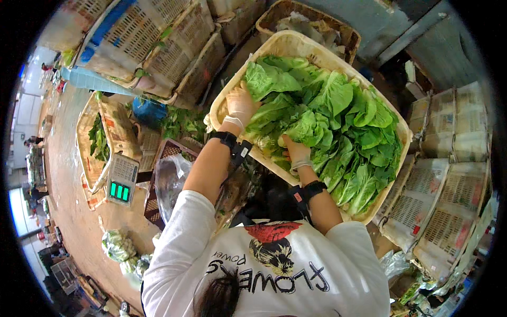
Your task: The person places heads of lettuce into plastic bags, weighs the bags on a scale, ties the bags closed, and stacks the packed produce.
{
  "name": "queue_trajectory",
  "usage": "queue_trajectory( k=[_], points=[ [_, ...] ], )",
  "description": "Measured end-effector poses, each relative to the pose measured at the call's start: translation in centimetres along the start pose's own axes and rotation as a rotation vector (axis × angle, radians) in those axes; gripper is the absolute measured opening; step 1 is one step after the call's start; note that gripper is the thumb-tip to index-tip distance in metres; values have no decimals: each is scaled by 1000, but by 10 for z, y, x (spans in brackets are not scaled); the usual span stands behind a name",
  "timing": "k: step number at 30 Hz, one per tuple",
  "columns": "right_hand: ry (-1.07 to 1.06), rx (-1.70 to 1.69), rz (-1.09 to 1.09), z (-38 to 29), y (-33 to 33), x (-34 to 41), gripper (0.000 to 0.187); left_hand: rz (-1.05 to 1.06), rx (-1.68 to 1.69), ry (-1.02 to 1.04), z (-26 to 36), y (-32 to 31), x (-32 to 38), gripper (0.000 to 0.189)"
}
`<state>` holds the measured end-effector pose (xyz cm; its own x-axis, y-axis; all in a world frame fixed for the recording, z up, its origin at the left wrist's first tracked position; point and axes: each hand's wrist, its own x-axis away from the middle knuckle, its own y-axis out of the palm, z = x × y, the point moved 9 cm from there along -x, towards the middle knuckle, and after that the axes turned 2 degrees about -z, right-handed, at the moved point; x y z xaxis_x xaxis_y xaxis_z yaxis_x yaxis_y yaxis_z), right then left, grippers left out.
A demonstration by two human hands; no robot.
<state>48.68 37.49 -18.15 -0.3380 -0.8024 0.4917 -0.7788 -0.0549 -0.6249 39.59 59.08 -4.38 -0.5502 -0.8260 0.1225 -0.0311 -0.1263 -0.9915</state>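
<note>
A large cream plastic crate [401,119] holds many heads of green leafy lettuce [336,93]. Inside its left side, my left hand [241,104], in a thin translucent glove, reaches among the leaves beside the rim; its fingertips are partly covered, and its hold is unclear. My right hand [297,152], gloved too, is shut on a head of lettuce [311,130] near the crate's near side, thumb up against the leaves. Black straps with small devices sit on both wrists.
White slatted crates [166,39] are stacked at the upper left, and more crates [412,198] stand at the right. A digital scale display [122,178] is at the left beside a crate with greens [89,158]. Bagged vegetables [119,245] lie on the floor. Behind is a brown-stained bin [350,35].
</note>
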Motion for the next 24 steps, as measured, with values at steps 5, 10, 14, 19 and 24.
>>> queue_trajectory(
  k=[5, 10, 14, 19, 24],
  points=[
    [243, -708, -154, -3, -15, 40, 49, -69, 362, 49, -23, -39, -5, 63],
    [-65, -887, -375, -97, -53, 74, 31, -297, 1109, -75, -89, -19, 16, 66],
    [126, -1831, -530, -75, 46, 0, 38, -479, 856, -34, -52, 50, 9, 80],
    [-77, -1936, -483, -71, 10, 18, 32, -650, 1198, -88, -53, 87, 9, 64],
    [-184, -1719, -372, -71, -12, 15, 39, -776, 1689, -219, -22, 44, 22, 54]
  ],
)
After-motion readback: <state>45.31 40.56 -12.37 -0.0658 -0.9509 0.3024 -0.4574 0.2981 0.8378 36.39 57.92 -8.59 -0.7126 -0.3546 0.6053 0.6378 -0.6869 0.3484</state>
